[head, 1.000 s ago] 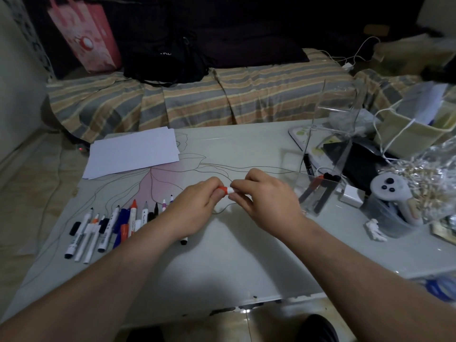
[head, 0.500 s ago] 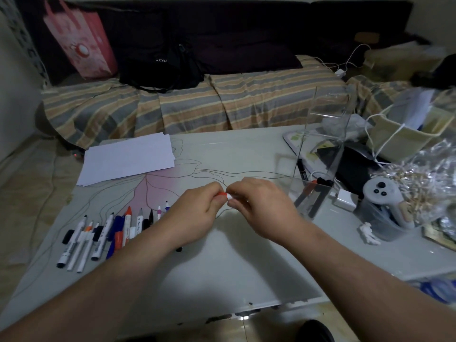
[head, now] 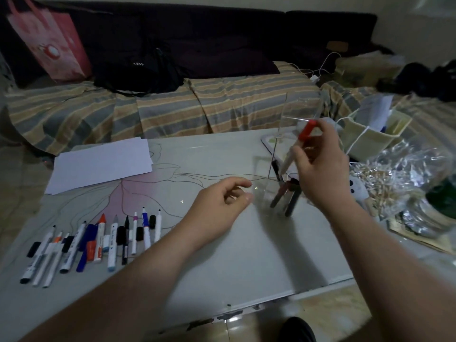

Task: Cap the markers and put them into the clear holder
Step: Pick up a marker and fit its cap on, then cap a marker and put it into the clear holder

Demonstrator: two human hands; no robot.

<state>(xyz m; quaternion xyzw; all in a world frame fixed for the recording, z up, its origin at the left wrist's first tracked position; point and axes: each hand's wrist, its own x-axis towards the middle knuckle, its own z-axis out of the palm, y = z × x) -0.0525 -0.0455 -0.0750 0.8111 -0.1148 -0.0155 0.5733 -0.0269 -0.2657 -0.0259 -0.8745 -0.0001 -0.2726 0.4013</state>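
White table (head: 222, 262) fronted by striped sofa | red-capped marker (head: 297, 148), newly capped, is pinched in right hand (head: 320, 166) and carried over clear holder (head: 283, 169); insertion pending | left hand (head: 217, 208) is released, loosely curled, empty | uncapped markers (head: 98, 240) are left in row.

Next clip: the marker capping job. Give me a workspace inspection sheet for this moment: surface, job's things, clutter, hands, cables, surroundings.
Surface: pale table with a flower line drawing.
Job's things: red-capped marker held tilted over the clear holder, which already holds a few markers; row of markers and loose caps at the table's left.
Clutter: white paper, cream bag, crinkled plastic wrap.
Hands: right hand grips the marker; left hand loosely curled, holding nothing.
Cables: white cable on the sofa.
Surroundings: striped sofa, pink bag, black bag.
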